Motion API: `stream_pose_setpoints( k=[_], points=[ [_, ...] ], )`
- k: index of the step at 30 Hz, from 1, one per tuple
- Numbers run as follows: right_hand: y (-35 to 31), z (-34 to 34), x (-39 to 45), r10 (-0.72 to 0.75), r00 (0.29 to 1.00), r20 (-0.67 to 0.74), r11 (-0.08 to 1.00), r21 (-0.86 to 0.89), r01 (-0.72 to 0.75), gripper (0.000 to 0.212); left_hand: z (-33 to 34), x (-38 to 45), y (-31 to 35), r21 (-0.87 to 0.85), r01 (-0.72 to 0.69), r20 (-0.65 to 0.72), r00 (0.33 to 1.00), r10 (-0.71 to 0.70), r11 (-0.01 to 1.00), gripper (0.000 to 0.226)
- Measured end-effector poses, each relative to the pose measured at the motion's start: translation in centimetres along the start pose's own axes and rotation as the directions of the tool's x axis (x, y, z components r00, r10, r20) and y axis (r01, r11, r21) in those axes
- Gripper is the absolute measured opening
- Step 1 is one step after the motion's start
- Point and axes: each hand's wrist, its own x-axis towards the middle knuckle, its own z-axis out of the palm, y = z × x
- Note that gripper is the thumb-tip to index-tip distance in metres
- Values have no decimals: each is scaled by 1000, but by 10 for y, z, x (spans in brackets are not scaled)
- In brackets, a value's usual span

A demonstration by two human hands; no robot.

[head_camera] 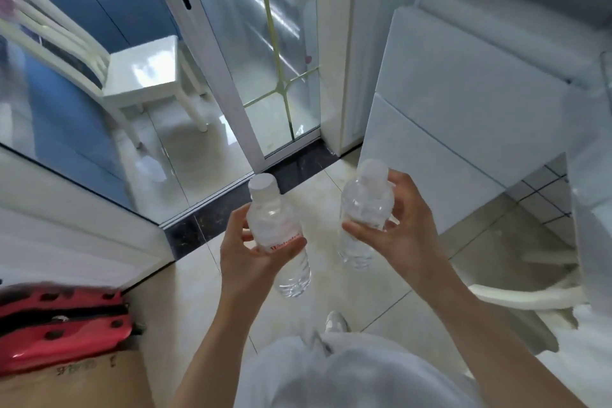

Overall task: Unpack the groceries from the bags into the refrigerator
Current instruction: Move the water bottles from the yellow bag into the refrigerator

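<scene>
While each grip wraps one water bottle, left bottle (278, 235) in the left hand (251, 258) and right bottle (364, 209) in the right hand (394, 228), both stand caps up, and the fridge (463, 109) is nearer the right hand.

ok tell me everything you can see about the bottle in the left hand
The bottle in the left hand is small, clear plastic, with a white screw cap still on and a white label bearing red print. It looks filled with water, and its lower body is ribbed. It is held roughly upright, cap tilted slightly away from the person, above the tiled floor. The left hand grips it around the label, thumb in front. It does not touch the second bottle.
</scene>
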Motion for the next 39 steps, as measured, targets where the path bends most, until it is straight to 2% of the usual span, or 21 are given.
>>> stream_pose_setpoints(
  k=[4, 8, 14, 18, 24, 27, 31, 35, 39],
  points=[
    [-7, -12, 56, -19, 991, -130, 1000, 7, 20, 72, 31, 66, 18, -1, -18, 57, 998, 18, 1000, 74],
    [-6, -27, 108, -2, 974, -225, 1000, -12, 0, 73, 69, 130, 37, 15, -46, 171, 984, 42, 999, 71],
    [-12, -44, 186, 26, 914, -405, 999, -32, -42, 70, 129, 229, 73, 17, -68, 368, 928, 57, 998, 67],
    [-22, -55, 239, 49, 851, -524, 998, -12, -65, 72, 168, 293, 107, 35, -146, 553, 827, 102, 989, 66],
    [-41, -84, 298, 16, 731, -682, 1000, -9, -30, 72, 243, 368, 165, -4, -297, 726, 656, 207, 955, 68],
    [-54, -106, 318, -22, 672, -740, 999, -34, -5, 72, 284, 386, 197, -69, -363, 766, 578, 283, 929, 69],
    [-74, -147, 342, -94, 603, -792, 995, -93, 33, 73, 338, 399, 241, -191, -383, 778, 503, 377, 904, 68],
    [-95, -196, 370, -186, 524, -831, 982, -164, 88, 73, 391, 401, 289, -315, -388, 728, 487, 483, 866, 68],
    [-114, -251, 397, -299, 480, -825, 954, -245, 174, 75, 440, 402, 334, -435, -385, 669, 467, 578, 814, 63]
  ],
)
